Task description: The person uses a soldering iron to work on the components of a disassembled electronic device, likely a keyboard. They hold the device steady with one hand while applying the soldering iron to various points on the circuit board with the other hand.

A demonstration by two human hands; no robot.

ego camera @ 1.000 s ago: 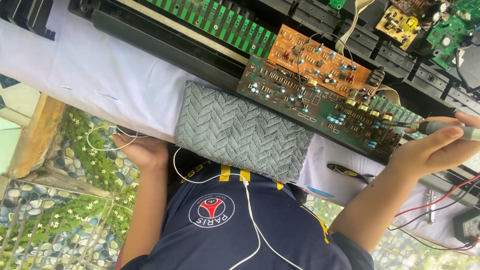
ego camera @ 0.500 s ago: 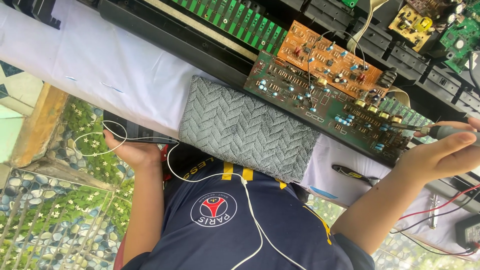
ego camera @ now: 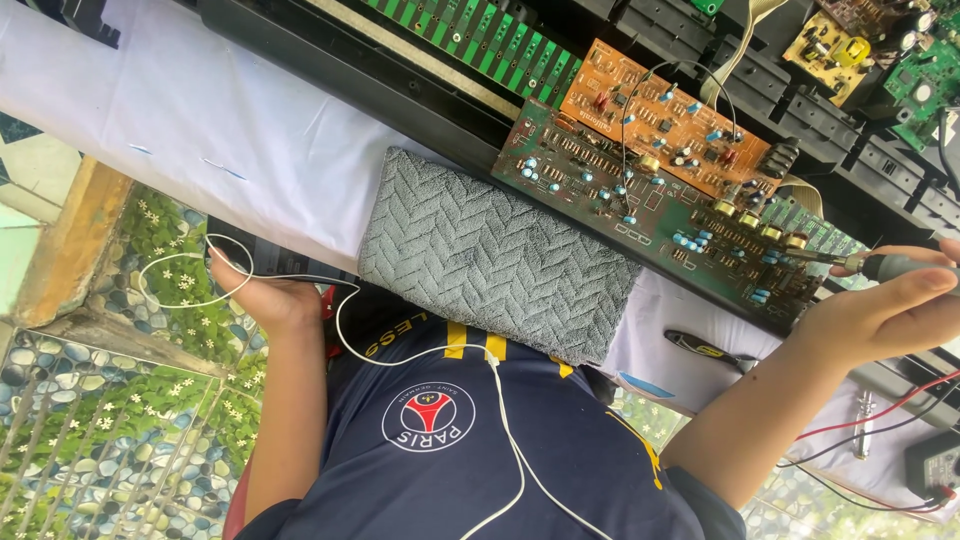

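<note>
A soldering iron is being gripped in the right hand, its tip touching the dark circuit board on the table; work looks underway, unfinished. A phone is being clasped by the left hand.

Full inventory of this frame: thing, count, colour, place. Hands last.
Grey herringbone-textured folded towel: 1, on the white cloth, at the table's near edge.
Dark green long circuit board: 1, just beyond the towel.
Orange circuit board: 1, lying on the green board.
White table cloth: 1, covering the table.
White thin earphone cable: 1, running from the left hand across the navy shirt.
Grey-handled soldering-type tool: 1, tip at the green board's right end.
Black pen-like tool: 1, on the cloth near the right forearm.
Left hand: on a dark flat device, mostly hidden, at the table edge.
Right hand: grip closed on the grey-handled tool.
</note>
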